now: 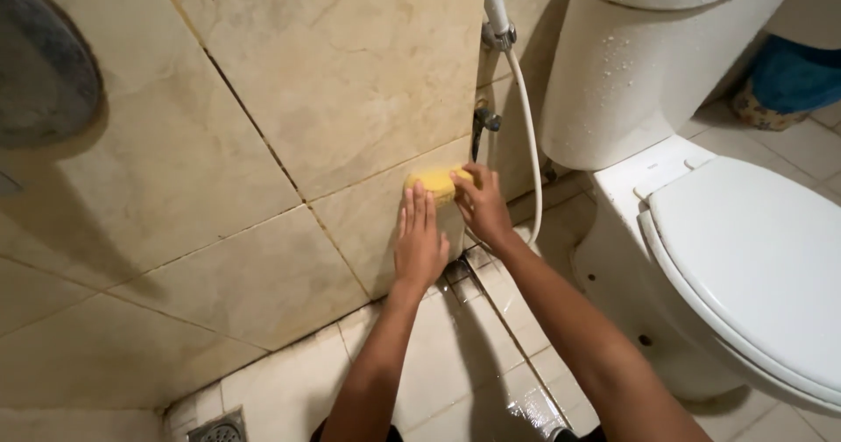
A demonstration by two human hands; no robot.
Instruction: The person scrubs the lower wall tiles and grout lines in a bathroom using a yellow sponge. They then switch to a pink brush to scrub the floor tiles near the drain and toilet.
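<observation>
Low against the tiled wall [263, 83], beside the toilet, was where I had the work. That wall of big beige marbled tiles with dark grout lines filled most of my view, and under it ran the wet floor [447, 363] of small pale tiles with a metal drain [217, 428] at the bottom edge. To the right stood the white toilet [745, 258], lid down, its cistern [648, 65] beaded with water. A white spray hose [528, 135] hung from its holder on the wall between cistern and tiles, with a small metal valve [484, 121] beside it. A blue object [795, 76] sat in the far corner; I could not tell what it was. I saw no packages, labels or signs anywhere. My left hand [419, 242] lay flat on the lowest wall tile, fingers straight and close together, its fingertips just reaching the yellow sponge [435, 181]. My right hand [482, 207] curled over the sponge's right end and pressed it to the wall near the tile's upper grout line. I judged this to be the scrubbing of the lower wall tile, mid-stroke. As I read it, a further stroke would call for steady pressure through the right hand while the left braced on the tile.
</observation>
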